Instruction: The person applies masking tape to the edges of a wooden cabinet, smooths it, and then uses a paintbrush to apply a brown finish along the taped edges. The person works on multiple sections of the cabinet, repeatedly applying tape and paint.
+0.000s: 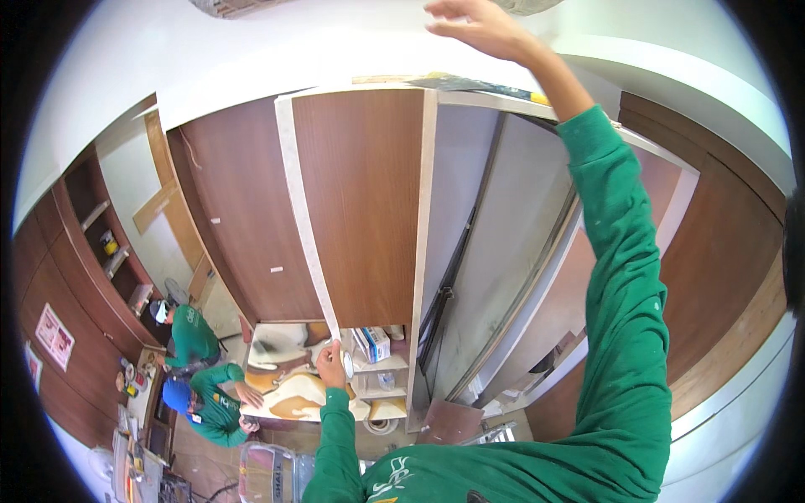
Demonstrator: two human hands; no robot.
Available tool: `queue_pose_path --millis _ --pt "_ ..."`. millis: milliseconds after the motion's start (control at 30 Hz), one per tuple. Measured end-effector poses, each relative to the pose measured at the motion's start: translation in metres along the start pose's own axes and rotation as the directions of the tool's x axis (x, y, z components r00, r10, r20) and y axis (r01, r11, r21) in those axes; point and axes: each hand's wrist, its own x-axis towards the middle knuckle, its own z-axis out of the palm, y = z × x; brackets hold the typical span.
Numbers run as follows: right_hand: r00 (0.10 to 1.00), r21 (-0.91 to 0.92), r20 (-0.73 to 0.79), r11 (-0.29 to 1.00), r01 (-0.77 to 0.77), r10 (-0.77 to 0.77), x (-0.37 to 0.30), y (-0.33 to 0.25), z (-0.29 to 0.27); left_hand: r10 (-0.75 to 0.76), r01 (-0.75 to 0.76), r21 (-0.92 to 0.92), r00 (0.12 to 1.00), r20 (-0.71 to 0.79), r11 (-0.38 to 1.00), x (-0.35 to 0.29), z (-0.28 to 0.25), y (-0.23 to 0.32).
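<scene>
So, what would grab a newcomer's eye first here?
Probably the right hand, raised to the top of the view against a white surface. Then the tall wood-grain panel between pale edge strips, near mid-view, and, at lower left, a blue-capped co-worker beside the brown-and-white patterned surface.

Right hand [485, 30] high and open-fingered; left hand [332, 366] low, curled.

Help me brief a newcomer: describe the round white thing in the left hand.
Find the tall brown panel and follow its pale left edge down to the left hand. It holds the small white disc. Its round outline sets it apart from the boxy blue-and-white carton nearby.
</scene>
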Motion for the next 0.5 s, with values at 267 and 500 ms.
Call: queue_pose_path --millis 267,500 --pt "0.964 -0.231 0.266 0.971 0.068 -0.004 -0.069 0.015 -0.006 0.031 -0.032 0.011 0.998 0.048 0.999 -0.003 -0.009 -0.001" --pt "0.952 -0.091 0.297 0.99 0.108 -0.076 -0.066 0.019 -0.005 -0.024 0.022 0.027 0.996 0.084 0.999 -0.007 -0.008 0.015"
